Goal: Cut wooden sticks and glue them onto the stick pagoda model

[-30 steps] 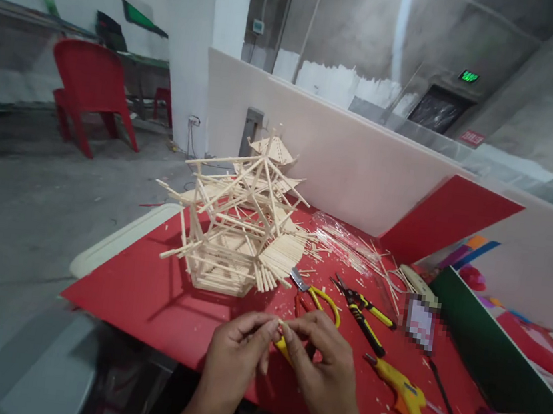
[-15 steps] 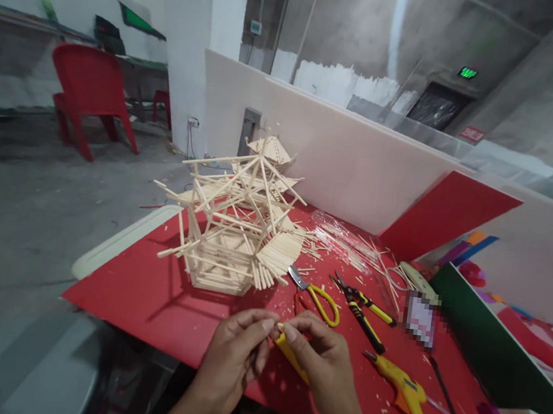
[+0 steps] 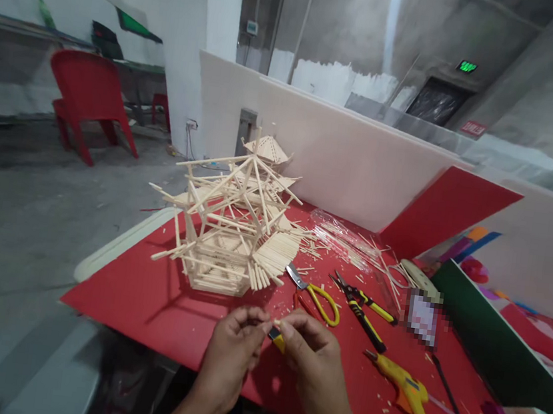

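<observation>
My left hand (image 3: 234, 346) and my right hand (image 3: 313, 352) meet fingertip to fingertip over the front of the red tabletop. A short pale wooden stick piece (image 3: 277, 323) shows at the tips of my right thumb and finger. My left thumb and fingers are pinched together beside it, and what lies between them is hidden. Below the fingertips a yellow-and-black tool (image 3: 277, 339) shows in part; its kind and whether a hand holds it cannot be made out. Just beyond the hands stands an open-framed wooden stick model of a tiered pavilion (image 3: 228, 228).
Yellow-handled scissors (image 3: 320, 300), cutting pliers (image 3: 362, 311) and a yellow glue gun (image 3: 406, 401) lie to the right on the red tabletop (image 3: 126, 282). Loose sticks (image 3: 343, 242) and offcuts are scattered behind. A green-sided box (image 3: 492, 341) stands at the right, white boards (image 3: 335, 140) at the back.
Both hands stay pinched together. The yellow tool beneath them shows less of its yellow length and now a black end near the fingertips. The view has shifted slightly.
</observation>
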Available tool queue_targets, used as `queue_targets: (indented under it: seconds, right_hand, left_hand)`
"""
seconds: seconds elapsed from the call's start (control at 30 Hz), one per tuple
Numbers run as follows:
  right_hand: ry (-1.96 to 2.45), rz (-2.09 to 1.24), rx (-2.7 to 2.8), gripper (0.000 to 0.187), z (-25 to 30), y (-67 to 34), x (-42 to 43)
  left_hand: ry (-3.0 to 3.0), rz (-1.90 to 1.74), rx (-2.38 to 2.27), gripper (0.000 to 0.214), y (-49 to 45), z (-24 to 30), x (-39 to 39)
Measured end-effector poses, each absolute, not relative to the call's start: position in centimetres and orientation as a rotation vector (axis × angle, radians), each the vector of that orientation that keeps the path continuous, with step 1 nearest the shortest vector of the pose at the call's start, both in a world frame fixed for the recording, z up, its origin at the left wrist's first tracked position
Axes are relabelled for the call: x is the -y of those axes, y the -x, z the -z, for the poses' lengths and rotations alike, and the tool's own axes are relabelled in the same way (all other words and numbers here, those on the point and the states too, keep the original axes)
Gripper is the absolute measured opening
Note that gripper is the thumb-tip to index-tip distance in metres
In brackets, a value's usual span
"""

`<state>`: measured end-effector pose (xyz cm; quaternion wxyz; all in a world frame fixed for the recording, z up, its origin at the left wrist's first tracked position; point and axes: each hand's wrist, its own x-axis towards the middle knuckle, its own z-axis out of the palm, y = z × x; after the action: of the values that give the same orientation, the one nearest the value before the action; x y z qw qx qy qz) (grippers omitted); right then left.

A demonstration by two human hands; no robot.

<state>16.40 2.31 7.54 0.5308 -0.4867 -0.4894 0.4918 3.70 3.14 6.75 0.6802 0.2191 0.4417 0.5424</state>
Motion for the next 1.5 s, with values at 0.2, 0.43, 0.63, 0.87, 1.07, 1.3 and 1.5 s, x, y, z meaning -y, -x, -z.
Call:
queue_targets:
  seconds: [0.2, 0.43, 0.63, 0.87, 1.07, 1.3, 1.5]
  right_hand:
    - [1.205, -0.488, 1.361, 0.007, -8.8, -14.4, -3.2]
    - [1.216, -0.558, 1.285, 0.012, -8.1, -13.2, -4.7]
    - [1.195, -0.622, 1.228, 0.012, -8.0, -12.8, -5.2]
    - [1.228, -0.603, 1.220, 0.014, -8.3, -12.6, -5.5]
    - [1.238, -0.501, 1.301, 0.013, -8.8, -12.6, -5.5]
    - [1.236, -0.439, 1.342, 0.012, -8.9, -12.7, -5.6]
    - [1.254, -0.400, 1.354, 0.013, -8.9, -12.8, -5.6]
  left_hand:
    - [-0.185, -1.226, -0.698, 0.038, -3.1, -8.9, -3.5]
    - [-0.049, -1.245, -0.627, 0.040, -3.3, -9.9, -4.7]
    - [0.000, -1.238, -0.629, 0.037, -3.5, -10.3, -5.1]
    - [0.070, -1.187, -0.580, 0.025, -3.5, -11.3, -5.4]
    - [0.114, -1.164, -0.604, 0.008, -3.4, -12.3, -5.9]
    - [0.117, -1.125, -0.618, 0.010, -3.5, -12.8, -6.1]
    - [0.135, -1.114, -0.645, 0.017, -3.5, -13.1, -6.1]
